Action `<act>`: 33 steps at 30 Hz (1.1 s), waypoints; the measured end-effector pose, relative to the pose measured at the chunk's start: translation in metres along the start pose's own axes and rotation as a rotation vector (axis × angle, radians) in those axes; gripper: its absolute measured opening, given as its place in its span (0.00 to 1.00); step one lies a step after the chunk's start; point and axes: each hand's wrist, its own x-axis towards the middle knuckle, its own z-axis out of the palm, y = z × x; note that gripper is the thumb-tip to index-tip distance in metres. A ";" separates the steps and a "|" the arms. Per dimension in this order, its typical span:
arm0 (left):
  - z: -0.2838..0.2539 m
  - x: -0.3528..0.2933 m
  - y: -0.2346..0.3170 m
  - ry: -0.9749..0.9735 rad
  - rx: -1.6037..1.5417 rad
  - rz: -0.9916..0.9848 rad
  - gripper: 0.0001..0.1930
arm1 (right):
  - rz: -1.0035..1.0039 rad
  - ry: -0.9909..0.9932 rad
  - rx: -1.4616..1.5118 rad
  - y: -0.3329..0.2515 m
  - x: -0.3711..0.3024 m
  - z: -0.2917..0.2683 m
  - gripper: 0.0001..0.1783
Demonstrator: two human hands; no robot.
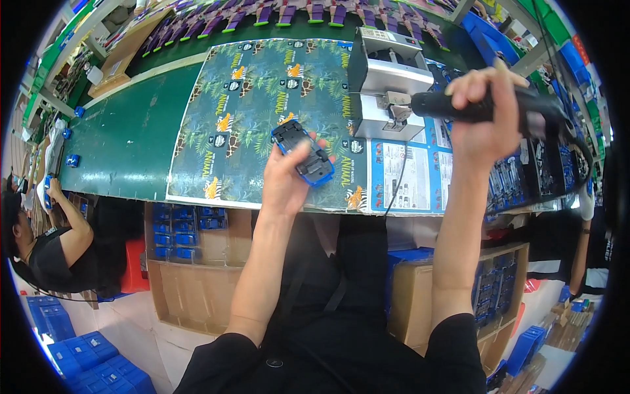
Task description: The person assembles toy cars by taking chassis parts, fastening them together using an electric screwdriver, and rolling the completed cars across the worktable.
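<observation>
My left hand [283,180] holds a blue toy car [315,164] over the patterned sheet, its black underside facing up. The thumb lies across the underside and the fingers wrap the far side. My right hand [489,121] is wrapped around a black electric screwdriver [434,105], which lies almost level and points left. The screwdriver's nose meets the metal outlet of a silver box-shaped screw feeder [392,77]. Whether a screw sits on the bit is too small to tell.
A printed animal-pattern sheet [256,98] covers the green bench [125,144]. Black parts [525,174] lie at the right. Purple toy pieces [285,14] line the back. Cardboard boxes [190,289] with blue cars stand below the bench edge. A co-worker [56,243] sits at left.
</observation>
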 end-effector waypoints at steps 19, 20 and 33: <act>0.003 0.004 -0.003 -0.066 0.155 0.016 0.34 | 0.377 -0.088 -0.188 0.006 -0.020 0.015 0.09; 0.004 0.003 -0.005 -0.082 0.156 0.004 0.34 | 0.390 -0.082 -0.057 -0.006 -0.032 0.016 0.10; 0.005 0.002 -0.004 -0.052 0.144 0.007 0.35 | 0.387 -0.154 0.128 0.010 -0.096 0.050 0.06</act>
